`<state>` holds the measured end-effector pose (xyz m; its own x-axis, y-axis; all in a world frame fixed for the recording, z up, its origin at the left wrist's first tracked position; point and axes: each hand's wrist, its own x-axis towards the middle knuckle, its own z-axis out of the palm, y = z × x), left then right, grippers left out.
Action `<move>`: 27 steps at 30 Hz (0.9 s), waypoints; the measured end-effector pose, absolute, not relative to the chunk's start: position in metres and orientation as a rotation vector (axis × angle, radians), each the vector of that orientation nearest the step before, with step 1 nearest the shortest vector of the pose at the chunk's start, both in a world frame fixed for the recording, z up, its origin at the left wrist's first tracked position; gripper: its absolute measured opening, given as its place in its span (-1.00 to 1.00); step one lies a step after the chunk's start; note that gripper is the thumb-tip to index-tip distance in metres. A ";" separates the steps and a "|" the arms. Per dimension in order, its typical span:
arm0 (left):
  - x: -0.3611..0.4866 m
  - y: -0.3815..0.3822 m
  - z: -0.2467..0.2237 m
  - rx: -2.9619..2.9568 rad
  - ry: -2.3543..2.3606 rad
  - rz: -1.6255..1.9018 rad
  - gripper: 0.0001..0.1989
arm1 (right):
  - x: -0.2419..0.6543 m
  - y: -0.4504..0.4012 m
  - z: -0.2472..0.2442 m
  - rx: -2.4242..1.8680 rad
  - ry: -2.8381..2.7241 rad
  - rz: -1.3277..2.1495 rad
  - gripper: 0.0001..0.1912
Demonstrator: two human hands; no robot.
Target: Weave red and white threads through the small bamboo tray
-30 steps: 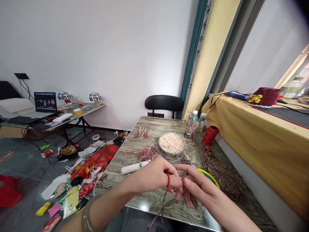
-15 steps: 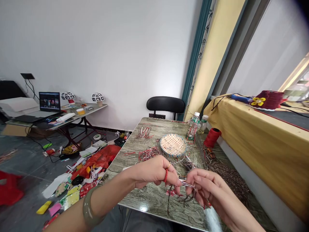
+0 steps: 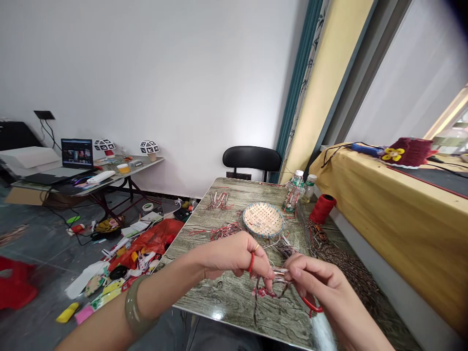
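Note:
Above the near part of the wood-patterned table, both hands work on a short bundle of brown and white cords. My left hand is closed, pinching the bundle's left end, with dark loose ends hanging below its fingers. My right hand pinches the other end between thumb and fingers. A red curved loop shows under the right palm; the rest of it is hidden. Under the hands lies a small red and pink patterned thing. Just beyond them is a round woven basket with a blue-stitched rim.
Tangled red and brown cords lie left of the basket, a smaller bunch farther back. Plastic bottles, a red thread spool and a heap of brown cord stand at right. A black chair is behind.
My right hand has turned and opened slightly away from the left, so more of the cords between the hands shows. The red loop under the right palm has come into view.

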<state>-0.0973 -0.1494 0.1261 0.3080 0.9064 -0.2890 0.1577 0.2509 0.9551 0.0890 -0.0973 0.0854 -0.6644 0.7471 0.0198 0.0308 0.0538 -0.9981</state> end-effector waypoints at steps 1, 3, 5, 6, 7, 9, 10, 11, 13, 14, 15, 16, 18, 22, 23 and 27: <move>-0.098 -0.150 0.126 1.205 1.154 0.714 -0.86 | 0.093 -0.096 0.084 -0.806 -1.771 1.630 -0.68; -0.101 -0.150 0.126 1.182 1.145 0.726 -0.86 | 0.101 -0.091 0.080 -0.863 -1.728 1.599 -0.66; -0.104 -0.152 0.126 1.179 1.140 0.740 -0.85 | 0.110 -0.086 0.076 -0.904 -1.694 1.584 -0.65; -0.104 -0.152 0.126 1.179 1.139 0.744 -0.85 | 0.115 -0.083 0.074 -0.916 -1.694 1.572 -0.65; -0.105 -0.153 0.126 1.178 1.138 0.746 -0.85 | 0.119 -0.081 0.073 -0.924 -1.701 1.554 -0.65; -0.106 -0.154 0.126 1.174 1.133 0.748 -0.86 | 0.127 -0.078 0.071 -0.949 -1.712 1.508 -0.64; -0.106 -0.154 0.126 1.171 1.131 0.749 -0.86 | 0.130 -0.077 0.070 -0.961 -1.715 1.486 -0.64; -0.107 -0.154 0.126 1.170 1.128 0.751 -0.86 | 0.133 -0.077 0.069 -0.972 -1.717 1.465 -0.64; -0.107 -0.154 0.126 1.173 1.120 0.755 -0.86 | 0.139 -0.074 0.066 -0.991 -1.737 1.424 -0.63; -0.108 -0.154 0.126 1.179 1.117 0.753 -0.85 | 0.141 -0.073 0.065 -0.996 -1.763 1.401 -0.63; -0.108 -0.154 0.126 1.187 1.114 0.750 -0.85 | 0.143 -0.071 0.064 -1.004 -1.793 1.374 -0.63; -0.108 -0.153 0.126 1.194 1.112 0.746 -0.85 | 0.144 -0.069 0.063 -1.018 -1.829 1.343 -0.63; -0.107 -0.153 0.128 1.209 1.120 0.744 -0.84 | 0.145 -0.065 0.062 -1.060 -1.921 1.262 -0.64; -0.102 -0.153 0.132 1.273 1.159 0.734 -0.85 | 0.135 -0.073 0.066 -1.148 -1.944 1.095 -0.69; -0.100 -0.152 0.132 1.298 1.161 0.730 -0.84 | 0.130 -0.080 0.068 -1.136 -1.909 1.128 -0.62; -0.092 -0.154 0.131 1.387 1.187 0.727 -0.81 | 0.101 -0.113 0.076 -0.799 -1.870 1.715 -0.41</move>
